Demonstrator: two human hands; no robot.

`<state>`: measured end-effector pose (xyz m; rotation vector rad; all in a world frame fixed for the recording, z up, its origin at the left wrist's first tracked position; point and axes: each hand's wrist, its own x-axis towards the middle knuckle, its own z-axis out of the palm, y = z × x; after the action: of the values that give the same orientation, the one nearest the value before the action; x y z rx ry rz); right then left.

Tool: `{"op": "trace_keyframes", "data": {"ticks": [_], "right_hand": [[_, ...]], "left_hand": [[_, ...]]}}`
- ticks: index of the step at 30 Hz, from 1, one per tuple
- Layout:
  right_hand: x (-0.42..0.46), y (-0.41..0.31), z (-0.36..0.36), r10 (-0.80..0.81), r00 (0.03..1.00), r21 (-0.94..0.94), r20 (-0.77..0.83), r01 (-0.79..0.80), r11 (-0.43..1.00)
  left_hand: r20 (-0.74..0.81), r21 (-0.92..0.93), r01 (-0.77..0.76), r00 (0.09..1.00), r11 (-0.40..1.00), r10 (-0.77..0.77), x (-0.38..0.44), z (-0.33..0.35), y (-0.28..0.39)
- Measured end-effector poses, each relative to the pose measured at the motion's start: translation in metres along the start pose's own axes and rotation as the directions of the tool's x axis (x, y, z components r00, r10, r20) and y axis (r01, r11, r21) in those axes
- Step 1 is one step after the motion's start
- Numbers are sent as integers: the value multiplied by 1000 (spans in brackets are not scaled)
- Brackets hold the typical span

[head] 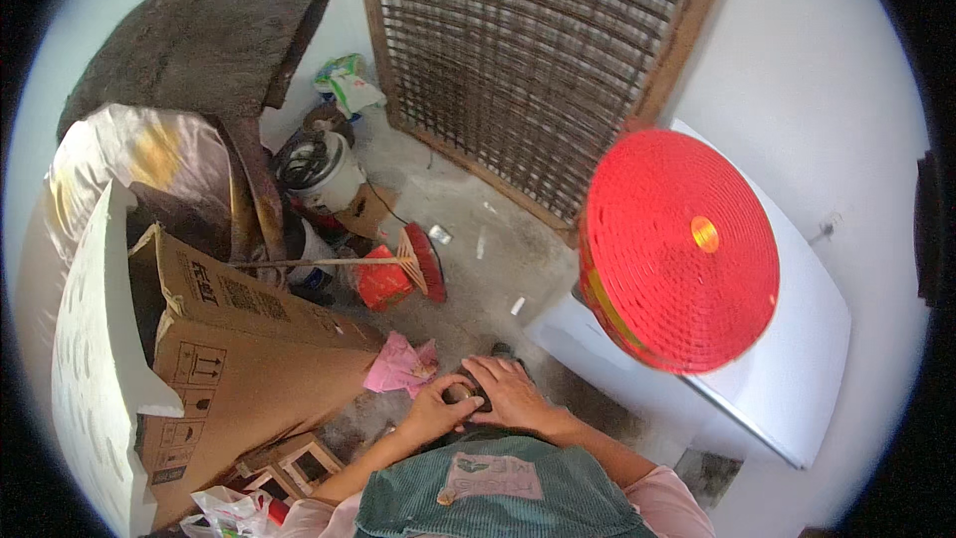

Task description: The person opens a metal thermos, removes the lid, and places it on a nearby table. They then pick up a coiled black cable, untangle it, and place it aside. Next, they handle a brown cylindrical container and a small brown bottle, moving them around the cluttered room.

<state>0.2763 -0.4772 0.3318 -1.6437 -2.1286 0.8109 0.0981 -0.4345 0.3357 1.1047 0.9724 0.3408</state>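
Observation:
Close in front of my body, my left hand (433, 412) curls its thumb and fingers around a small round object (461, 393) with a dark rim and a brownish middle. It is too small to tell exactly what it is. My right hand (517, 397) meets it from the other side, its fingers laid over the dark part, with both thumbs near the rim. The palms hide much of the object. Just below the wrists is a green corduroy apron (418, 486) with a pale patch. A crumpled pink cloth or bag (401, 363) lies beyond my left hand.
A large cardboard box (276, 359) and white foam piece (93, 373) stand left. A broom (424, 263) rests near a red bag (382, 280). Beyond stands a white bucket (328, 172). At right, a round red basket (672, 254) sits on a white surface (814, 359). A slatted wooden frame (523, 52) leans behind.

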Motion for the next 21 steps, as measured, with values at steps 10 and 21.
{"op": "trace_keyframes", "data": {"ticks": [10, 21], "right_hand": [[107, 83, -35, -35, 999, 139, -10, 36, 990], [118, 138, -63, 205, 946, 235, -253, -145, 961]], "left_hand": [[56, 476, -178, 983, 861, 173, 109, -27, 70], [156, 492, -164, 983, 855, 99, 218, -38, 102]]}}
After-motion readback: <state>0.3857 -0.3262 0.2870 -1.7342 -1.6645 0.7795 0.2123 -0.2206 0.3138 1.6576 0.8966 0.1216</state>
